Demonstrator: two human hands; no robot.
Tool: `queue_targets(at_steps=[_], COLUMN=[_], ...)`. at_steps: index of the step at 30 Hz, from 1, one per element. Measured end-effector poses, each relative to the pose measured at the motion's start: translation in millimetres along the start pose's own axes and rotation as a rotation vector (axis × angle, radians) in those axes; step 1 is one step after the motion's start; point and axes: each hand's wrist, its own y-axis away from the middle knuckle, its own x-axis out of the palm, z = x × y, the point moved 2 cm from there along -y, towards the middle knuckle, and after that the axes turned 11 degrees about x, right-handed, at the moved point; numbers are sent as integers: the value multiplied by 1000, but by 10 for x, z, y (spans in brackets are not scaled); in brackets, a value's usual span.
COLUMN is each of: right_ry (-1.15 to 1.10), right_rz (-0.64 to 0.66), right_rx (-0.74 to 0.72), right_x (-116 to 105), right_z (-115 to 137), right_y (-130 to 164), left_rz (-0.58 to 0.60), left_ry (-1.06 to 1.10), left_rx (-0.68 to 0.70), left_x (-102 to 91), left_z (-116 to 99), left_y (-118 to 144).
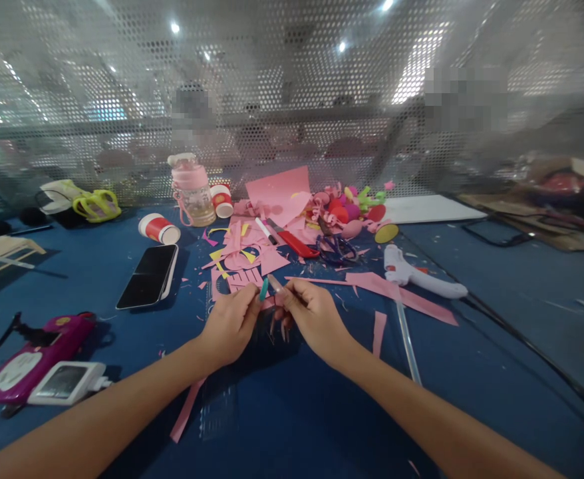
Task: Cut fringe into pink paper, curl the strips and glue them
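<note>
My left hand (pixel 232 322) and my right hand (pixel 316 319) meet above the middle of the blue table, fingertips close together. Between them is a small pink paper piece (pixel 268 303), pinched by both hands and mostly covered by the fingers. Long nails, one of them teal, stick up from the thumbs. Just beyond the hands lies a heap of pink paper scraps (pixel 245 259) with some yellow bits. A red-handled cutter (pixel 296 244), a marker (pixel 266 231) and dark blue scissors (pixel 338 250) rest on or beside the heap.
To the right lie a white glue gun (pixel 416 276) with its cable and a long pink strip (pixel 402 297). On the left are a phone (pixel 147 277), a purple pouch (pixel 37 356) and a white device (pixel 67 382). Paper cups (pixel 159 229) and a bottle (pixel 192 193) stand behind.
</note>
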Motion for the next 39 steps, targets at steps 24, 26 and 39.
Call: queue_targets(at_steps=[24, 26, 39], right_ry=[2, -40, -142], right_rz=[24, 71, 93], right_rx=[22, 49, 117], right_x=[11, 37, 38], right_z=[31, 24, 53], right_y=[-3, -2, -16], left_rz=[-51, -66, -80], left_ry=[-82, -79, -76], left_rx=[-5, 5, 70], left_x=[10, 12, 10], left_z=[38, 34, 30], left_y=[3, 3, 15])
